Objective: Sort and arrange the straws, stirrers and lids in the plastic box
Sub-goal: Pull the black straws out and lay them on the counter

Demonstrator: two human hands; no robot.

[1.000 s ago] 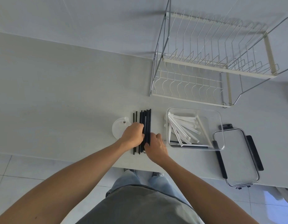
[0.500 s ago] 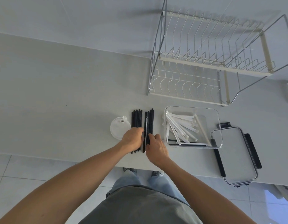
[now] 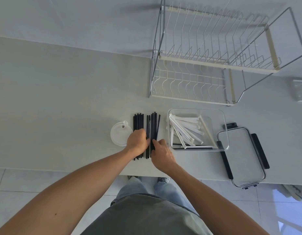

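Bench, pale grey, wide, right across the view. Wire dish rack at the back right, up against the wall. Clear lid with black clips flat at the right front edge of the bench, partly over the edge. Plastic box just left of that lid, see-through, open on top, touching the lid's corner. White wrapped straws inside the box, in a messy fan, some across others; one thin dark stick along the box's near wall. Round white cup lid flat on the bench, left of the black sticks. Black stirrers in two bunches between the cup lid and the box, all pointing away from the body: left bunch close and tidy, right bunch a bit spread at the far end. Small gap between the two bunches. Left hand on top of the left bunch, fingers curled down over the sticks, thumb side near the gap. Right hand at the near end of the right bunch, fingers curled, thumb and fingertips pinching those sticks. Both hands side by side, almost touching.
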